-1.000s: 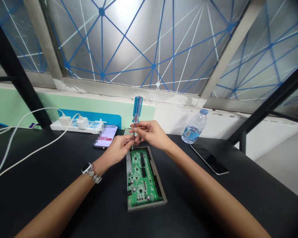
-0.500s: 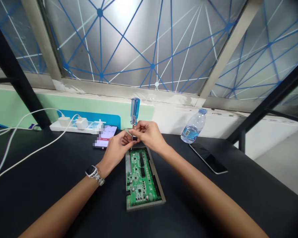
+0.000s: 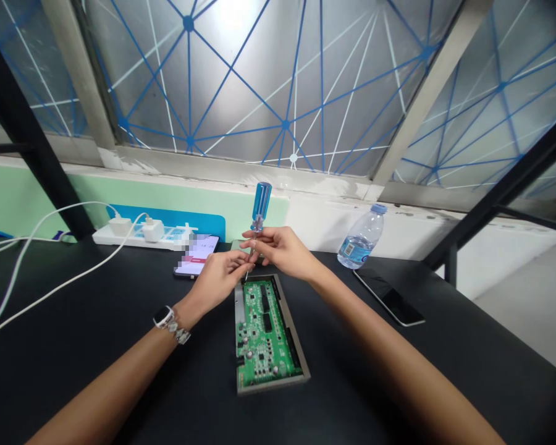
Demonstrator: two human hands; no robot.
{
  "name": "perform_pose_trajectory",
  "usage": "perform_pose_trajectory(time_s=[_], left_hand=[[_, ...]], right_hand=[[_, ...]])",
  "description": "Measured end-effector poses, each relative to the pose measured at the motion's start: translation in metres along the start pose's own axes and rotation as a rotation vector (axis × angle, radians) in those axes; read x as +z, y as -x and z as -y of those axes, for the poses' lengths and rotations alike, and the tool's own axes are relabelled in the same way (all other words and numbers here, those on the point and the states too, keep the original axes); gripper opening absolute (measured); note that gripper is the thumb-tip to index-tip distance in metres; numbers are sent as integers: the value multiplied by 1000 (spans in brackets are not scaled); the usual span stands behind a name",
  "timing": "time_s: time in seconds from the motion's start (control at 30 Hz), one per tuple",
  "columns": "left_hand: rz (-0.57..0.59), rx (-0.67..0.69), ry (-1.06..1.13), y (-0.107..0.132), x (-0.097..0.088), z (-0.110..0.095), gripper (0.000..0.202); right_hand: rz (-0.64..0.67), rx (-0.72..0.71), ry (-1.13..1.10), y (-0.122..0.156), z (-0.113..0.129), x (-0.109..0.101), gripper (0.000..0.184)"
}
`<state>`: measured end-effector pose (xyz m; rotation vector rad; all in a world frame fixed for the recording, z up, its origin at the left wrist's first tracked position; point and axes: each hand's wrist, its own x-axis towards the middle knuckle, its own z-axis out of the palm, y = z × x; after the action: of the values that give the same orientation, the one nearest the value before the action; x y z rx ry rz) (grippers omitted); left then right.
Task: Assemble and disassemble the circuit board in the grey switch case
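A green circuit board lies in a grey metal tray on the black table. A screwdriver with a clear blue handle stands almost upright over the board's far left corner, leaning slightly right. My right hand pinches its metal shaft just below the handle. My left hand, a watch on its wrist, has its fingers pinched near the screwdriver's tip; what they hold, if anything, is too small to see.
A phone with a lit screen lies behind my left hand. A white power strip with chargers and white cables is at the back left. A water bottle and a dark phone lie to the right.
The screwdriver rocked: its handle dipped left half a second ago and now leans right again. Both hands stay pinched at the board's far corner.
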<state>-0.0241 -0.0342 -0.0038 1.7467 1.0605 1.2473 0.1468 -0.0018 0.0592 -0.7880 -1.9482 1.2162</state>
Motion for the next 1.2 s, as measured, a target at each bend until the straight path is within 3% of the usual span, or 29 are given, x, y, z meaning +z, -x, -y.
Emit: perform_pose_trajectory(time_s=[0.17, 0.37, 0.67, 0.83, 0.93, 1.1, 1.2], left_hand=[[90, 13, 32, 0, -4, 1, 19], [155, 26, 73, 0, -5, 0, 22], [-24, 61, -82, 0, -2, 3, 18], [35, 50, -78, 2, -1, 3, 20], [60, 48, -66, 1, -2, 4, 22], [131, 66, -22, -1, -5, 4, 23], [165, 77, -7, -2, -6, 3, 23]], right_hand=[[22, -12, 9, 2, 1, -2, 25], [-80, -81, 55, 1, -7, 3, 17], [-245, -137, 253, 2, -7, 11, 23], [-313, -139, 257, 0, -14, 15, 28], [-245, -131, 196, 0, -12, 14, 26], [13, -77, 76, 2, -3, 5, 28], [0, -99, 114, 3, -2, 3, 21]])
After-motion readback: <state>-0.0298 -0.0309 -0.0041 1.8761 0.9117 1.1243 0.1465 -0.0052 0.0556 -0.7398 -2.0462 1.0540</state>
